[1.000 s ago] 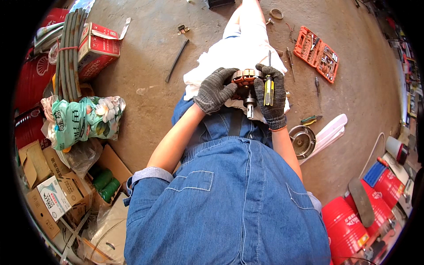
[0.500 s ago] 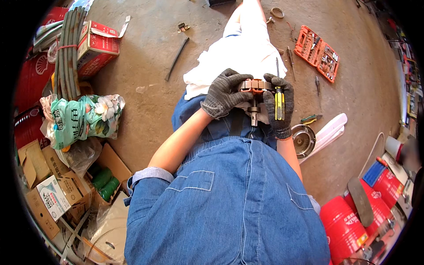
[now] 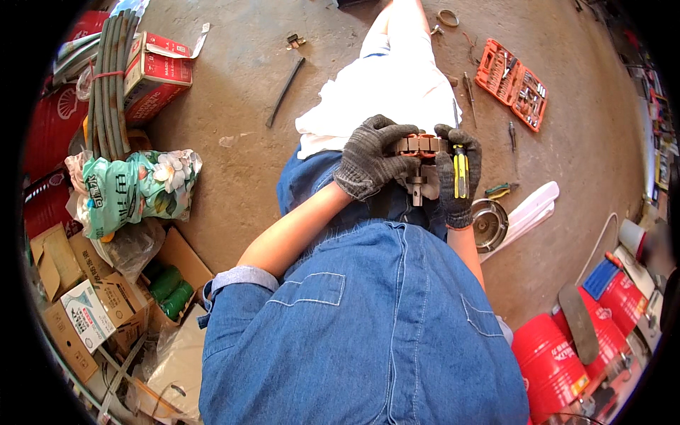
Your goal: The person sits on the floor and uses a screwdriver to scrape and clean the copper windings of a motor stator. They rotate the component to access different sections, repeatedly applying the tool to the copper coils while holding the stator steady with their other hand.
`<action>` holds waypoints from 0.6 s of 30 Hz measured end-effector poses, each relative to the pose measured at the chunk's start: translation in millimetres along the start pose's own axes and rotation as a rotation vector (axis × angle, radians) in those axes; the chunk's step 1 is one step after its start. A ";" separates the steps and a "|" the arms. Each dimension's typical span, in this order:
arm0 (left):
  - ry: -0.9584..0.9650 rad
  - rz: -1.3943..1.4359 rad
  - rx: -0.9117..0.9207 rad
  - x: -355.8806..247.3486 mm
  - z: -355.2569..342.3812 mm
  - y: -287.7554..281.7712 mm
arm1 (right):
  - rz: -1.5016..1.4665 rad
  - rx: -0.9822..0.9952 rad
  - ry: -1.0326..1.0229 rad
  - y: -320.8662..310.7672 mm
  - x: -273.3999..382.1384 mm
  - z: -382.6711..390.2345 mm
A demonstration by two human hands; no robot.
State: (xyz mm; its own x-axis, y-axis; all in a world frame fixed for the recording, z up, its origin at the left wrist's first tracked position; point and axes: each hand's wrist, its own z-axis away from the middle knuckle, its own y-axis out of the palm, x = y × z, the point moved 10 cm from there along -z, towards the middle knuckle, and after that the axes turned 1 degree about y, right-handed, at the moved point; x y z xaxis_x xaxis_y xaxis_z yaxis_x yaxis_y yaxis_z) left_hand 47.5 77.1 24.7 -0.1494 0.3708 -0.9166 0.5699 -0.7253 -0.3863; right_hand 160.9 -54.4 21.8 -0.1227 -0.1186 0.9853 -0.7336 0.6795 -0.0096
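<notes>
1. The motor part sat between the two gloved hands, just past the denim shirt, its metal shaft pointing back toward the wearer.
2. The left hand was half closed, thumb and fingers clasping the part's left side, probably to steady it.
3. The right hand was curled round a yellow-handled screwdriver, fingers at the part's right side; I'd guess the tool was tucked there so both hands could share the weight.
4. White cloth covered the legs, perhaps against grease.
5. The open socket set and pliers lay rightward on the floor, seemingly for easy reach.
</notes>
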 end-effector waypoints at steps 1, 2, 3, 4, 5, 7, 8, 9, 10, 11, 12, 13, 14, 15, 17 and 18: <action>0.006 -0.003 0.002 -0.8 0.0 -0.1 | -0.005 0.000 0.007 -0.3 -0.6 0.6; 0.011 -0.007 0.004 -1.5 0.1 -0.5 | -0.010 0.001 0.015 -0.5 -1.0 1.3; 0.017 -0.010 0.006 -2.1 0.2 -0.6 | -0.016 0.001 0.023 -0.7 -1.8 1.6; 0.023 -0.010 0.002 -2.6 0.7 -0.6 | -0.007 0.005 0.014 -0.9 -0.8 1.8; 0.030 -0.010 -0.002 -3.1 1.2 -0.4 | 0.001 0.009 0.005 -1.1 0.5 1.8; 0.034 -0.014 0.000 -3.9 1.4 0.1 | 0.006 0.014 0.000 -1.9 0.7 2.3; 0.032 -0.018 0.006 -4.5 1.0 0.2 | 0.004 0.014 0.004 -2.5 -0.4 2.7; 0.029 -0.023 0.011 -4.7 0.6 0.6 | 0.001 0.014 0.008 -2.9 -1.3 3.1; 0.032 -0.023 0.011 -4.9 0.5 0.6 | 0.000 0.014 0.009 -3.1 -1.6 3.2; 0.036 -0.024 0.010 -5.0 0.5 0.6 | -0.001 0.013 0.010 -3.2 -1.8 3.4; 0.039 -0.024 0.010 -5.1 0.5 0.5 | -0.003 0.012 0.011 -3.3 -1.9 3.5; 0.036 -0.026 0.009 -4.5 0.8 0.4 | 0.001 0.015 0.013 -2.9 -1.4 3.5; 0.032 -0.028 0.008 -3.9 1.2 0.2 | 0.004 0.017 0.014 -2.1 -0.2 3.2; 0.029 -0.030 0.007 -3.3 1.6 0.1 | 0.008 0.020 0.016 -1.2 0.9 3.0; 0.023 -0.029 0.010 -1.8 1.7 0.6 | -0.013 0.018 0.018 0.2 2.5 2.6; 0.019 -0.028 0.012 -1.2 1.7 0.7 | -0.023 0.017 0.019 0.6 2.7 2.5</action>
State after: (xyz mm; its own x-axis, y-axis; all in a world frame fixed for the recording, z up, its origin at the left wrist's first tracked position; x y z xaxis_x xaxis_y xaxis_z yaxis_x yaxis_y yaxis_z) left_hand 46.7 75.2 25.3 -0.1497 0.4023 -0.9032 0.5561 -0.7211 -0.4133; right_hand 158.4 -56.1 24.0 -0.0926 -0.1202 0.9884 -0.7474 0.6643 0.0107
